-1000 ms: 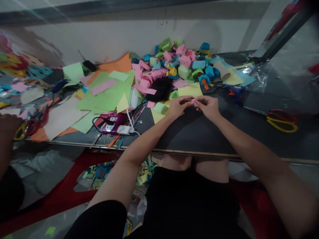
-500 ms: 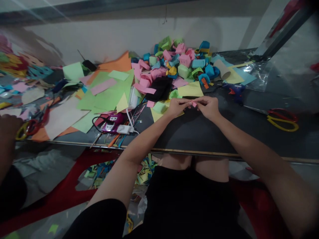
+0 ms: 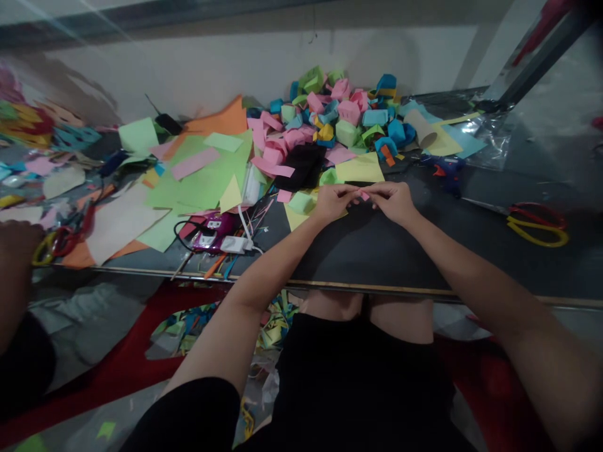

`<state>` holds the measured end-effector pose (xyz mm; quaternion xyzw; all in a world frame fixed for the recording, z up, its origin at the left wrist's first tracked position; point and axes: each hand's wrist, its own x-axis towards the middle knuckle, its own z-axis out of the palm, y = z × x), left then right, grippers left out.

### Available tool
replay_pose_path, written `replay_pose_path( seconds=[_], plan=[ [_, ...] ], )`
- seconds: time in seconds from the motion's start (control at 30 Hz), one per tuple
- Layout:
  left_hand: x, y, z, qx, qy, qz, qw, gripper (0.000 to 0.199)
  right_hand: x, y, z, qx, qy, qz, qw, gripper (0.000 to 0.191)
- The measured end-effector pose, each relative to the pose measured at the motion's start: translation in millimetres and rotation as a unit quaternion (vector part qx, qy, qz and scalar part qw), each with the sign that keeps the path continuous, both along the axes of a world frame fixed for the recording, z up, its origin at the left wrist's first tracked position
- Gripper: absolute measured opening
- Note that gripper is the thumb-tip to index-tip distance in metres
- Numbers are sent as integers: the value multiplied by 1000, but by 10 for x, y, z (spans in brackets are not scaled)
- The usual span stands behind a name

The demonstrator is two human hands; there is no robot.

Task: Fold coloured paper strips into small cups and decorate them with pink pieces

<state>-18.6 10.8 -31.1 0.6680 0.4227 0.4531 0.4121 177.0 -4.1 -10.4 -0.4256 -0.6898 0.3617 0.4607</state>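
Pink and angular, a small paper piece (image 3: 364, 196) is held over the dark bench (image 3: 367, 257) between the fingers of the left hand (image 3: 332, 202) and right hand (image 3: 394, 201), both pinched nearly closed on it, while boxy, faceted paper shapes (image 3: 349, 113) are heaped behind a flat yellow sheet (image 3: 360, 168).

Single head-worn view, facing forward and down — table (image 3: 372, 257) near, wall (image 3: 226, 72) beyond
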Motion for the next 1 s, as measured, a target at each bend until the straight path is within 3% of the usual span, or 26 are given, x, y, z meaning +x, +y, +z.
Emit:
replay_pose_path(
  seconds=[0.13,0.37,0.57,0.87,1.0],
  plan=[
    [76,14,24,-38,-54,13,998,25,-33,10,-2,-24,44,9,999,40],
    [181,-91,69,-71,-139,45,987,27,-129,-48,25,56,28,-116,991,30],
    [207,-172,120,-97,-167,60,979,23,-139,-85,69,89,43,-104,990,26],
    [196,-115,91,-153,-218,40,963,23,-175,-3,-1,-6,131,-40,991,33],
    [195,-115,73,-143,-213,27,966,28,-135,30,-39,-22,130,-33,991,38]
  ],
)
